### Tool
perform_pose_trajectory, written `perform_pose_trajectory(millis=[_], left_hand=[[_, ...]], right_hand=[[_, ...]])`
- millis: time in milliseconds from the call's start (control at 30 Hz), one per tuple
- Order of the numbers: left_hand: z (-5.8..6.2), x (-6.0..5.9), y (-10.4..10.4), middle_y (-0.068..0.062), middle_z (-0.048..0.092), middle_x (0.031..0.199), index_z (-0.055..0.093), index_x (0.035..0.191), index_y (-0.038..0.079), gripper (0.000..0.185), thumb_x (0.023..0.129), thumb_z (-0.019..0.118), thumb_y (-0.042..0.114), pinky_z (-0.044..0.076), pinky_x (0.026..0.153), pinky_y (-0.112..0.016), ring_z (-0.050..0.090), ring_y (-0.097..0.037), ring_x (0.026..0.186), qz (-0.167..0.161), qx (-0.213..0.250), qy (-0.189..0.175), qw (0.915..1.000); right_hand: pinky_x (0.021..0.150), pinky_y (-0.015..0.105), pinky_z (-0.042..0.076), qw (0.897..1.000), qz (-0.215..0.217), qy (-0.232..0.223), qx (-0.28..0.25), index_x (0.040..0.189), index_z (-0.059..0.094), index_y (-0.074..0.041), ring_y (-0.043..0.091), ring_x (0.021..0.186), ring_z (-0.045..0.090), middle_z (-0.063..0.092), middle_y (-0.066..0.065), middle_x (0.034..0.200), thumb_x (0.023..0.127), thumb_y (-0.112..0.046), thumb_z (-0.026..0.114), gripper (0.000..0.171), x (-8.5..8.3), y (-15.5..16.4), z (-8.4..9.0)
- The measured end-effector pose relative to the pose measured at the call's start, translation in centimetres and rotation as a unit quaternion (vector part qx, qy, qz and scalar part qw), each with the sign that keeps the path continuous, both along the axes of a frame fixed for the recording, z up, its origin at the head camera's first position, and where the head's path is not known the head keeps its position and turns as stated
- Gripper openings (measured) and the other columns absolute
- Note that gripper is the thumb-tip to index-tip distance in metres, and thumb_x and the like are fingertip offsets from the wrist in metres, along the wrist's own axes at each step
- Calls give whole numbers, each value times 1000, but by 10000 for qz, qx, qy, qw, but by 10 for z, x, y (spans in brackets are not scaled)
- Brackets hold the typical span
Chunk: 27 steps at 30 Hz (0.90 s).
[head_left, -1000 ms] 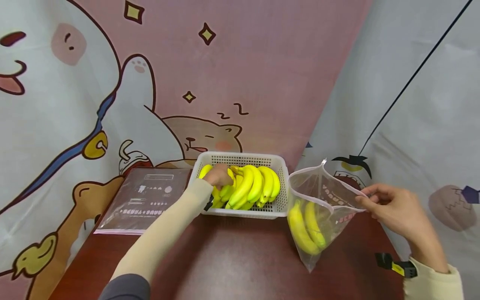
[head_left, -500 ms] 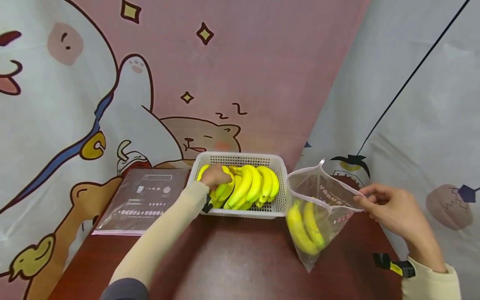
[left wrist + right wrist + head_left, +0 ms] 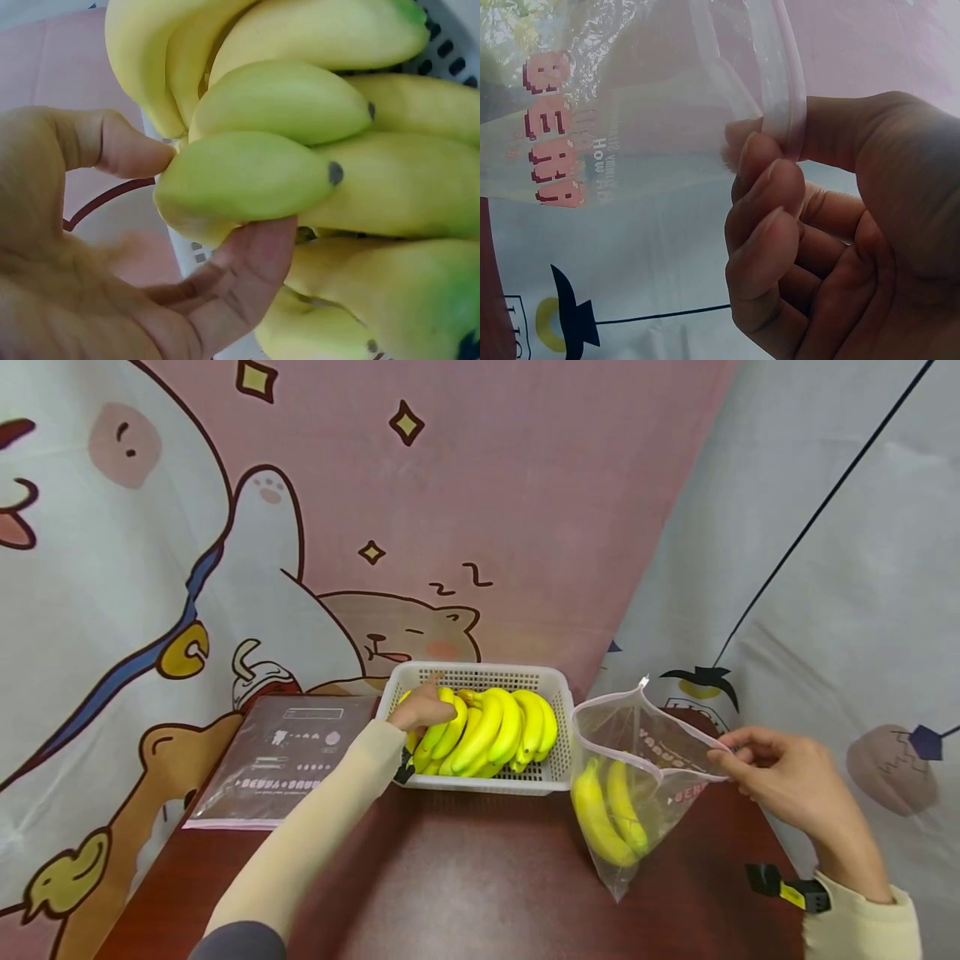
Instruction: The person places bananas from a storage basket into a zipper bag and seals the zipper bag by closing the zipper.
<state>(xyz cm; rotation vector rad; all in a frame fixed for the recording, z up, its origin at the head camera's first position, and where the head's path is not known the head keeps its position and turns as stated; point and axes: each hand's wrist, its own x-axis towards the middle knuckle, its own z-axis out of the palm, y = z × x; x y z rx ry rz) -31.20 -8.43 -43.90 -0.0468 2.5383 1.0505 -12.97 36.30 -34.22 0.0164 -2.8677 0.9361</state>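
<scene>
My left hand (image 3: 422, 708) is at the left end of a white basket of bananas. In the left wrist view, its thumb and fingers hold a short greenish-yellow banana (image 3: 244, 176) with a dark tip, the thumb at one end and the fingers along its lower side. Several more bananas (image 3: 491, 735) lie beside it in the basket. On the right, my right hand (image 3: 787, 777) pinches the pink-edged rim of a clear zip bag (image 3: 667, 810) between thumb and fingers. The bag's mouth gapes, and yellow bananas (image 3: 600, 818) lie inside it.
The white perforated basket (image 3: 525, 787) stands at the back of the dark reddish-brown table (image 3: 450, 877). Left of it lies a flat printed clear bag (image 3: 281, 760). A cartoon-printed cloth (image 3: 525, 527) hangs close behind the table.
My left hand has shifted slightly left in the basket, one finger now raised, and more of the bananas beside it shows. The right hand and the bag have stayed almost still.
</scene>
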Motion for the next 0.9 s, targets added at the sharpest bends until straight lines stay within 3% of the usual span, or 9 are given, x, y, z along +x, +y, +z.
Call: perform_pose_trajectory(millis=[67, 100, 167, 233, 367, 467, 667, 900], left_hand=[[2, 1, 2, -16, 65, 128, 29, 162, 23, 79, 89, 57, 14, 50, 57, -35, 46, -15, 61, -245, -129, 108, 9996], [2, 1, 3, -16, 66, 125, 36, 160, 25, 74, 89, 55, 13, 47, 55, -35, 45, -15, 60, -356, -195, 190, 9990], [3, 1, 4, -15, 59, 138, 50, 151, 20, 61, 91, 52, 15, 50, 56, -35, 48, -17, 66, -575, -465, 293, 9968], [1, 0, 4, -18, 60, 132, 56, 142, 13, 50, 93, 51, 16, 47, 55, -33, 47, -17, 66, -669, -624, 355, 9952], [-3, -1, 0, -13, 57, 97, 51, 127, 10, 33, 99, 55, 26, 38, 55, -29, 41, -16, 61, -584, -861, 522, 9932], [-4, 0, -2, -8, 51, 88, 49, 119, 9, 38, 98, 65, 36, 40, 59, -30, 47, -18, 67, -441, -967, 731, 9916], [2, 3, -6, -13, 59, 100, 52, 118, 6, 44, 93, 74, 35, 47, 68, -34, 56, -24, 81, -289, -918, 899, 9913], [5, 6, -14, -21, 63, 128, 41, 147, -1, 70, 94, 70, 35, 57, 83, -40, 64, -28, 97, -66, -721, 894, 9934]], right_hand=[[52, 26, 47, 10000, 18, 60, -14, 106, 70, -9, 11, 56, 60, 68, -7, 69, 96, -37, 73, 30, 1, 0, 0], [52, 26, 46, 10000, 22, 89, -23, 106, 70, -9, 11, 56, 60, 68, -7, 69, 96, -37, 73, 29, 1, 0, 1], [51, 26, 46, 9999, 27, 121, -34, 105, 70, -9, 12, 56, 60, 68, -6, 68, 96, -36, 73, 29, 2, 0, 1], [52, 26, 46, 9999, 26, 119, -34, 106, 70, -9, 12, 56, 60, 67, -7, 68, 96, -36, 73, 29, 3, -1, 2], [52, 26, 45, 9999, 28, 116, 32, 105, 70, -10, 11, 56, 59, 67, -6, 68, 96, -36, 73, 28, 3, -2, 3], [52, 26, 44, 9999, 14, 80, 84, 105, 70, -10, 11, 56, 58, 67, -6, 68, 96, -37, 73, 29, 4, -2, 4], [52, 26, 46, 9999, 12, 47, 91, 106, 71, -10, 11, 57, 59, 67, -5, 69, 97, -39, 71, 31, 3, -3, 5], [52, 26, 46, 9999, 77, 52, 87, 107, 71, -9, 14, 57, 60, 68, -5, 70, 97, -39, 71, 32, 3, -5, 5]])
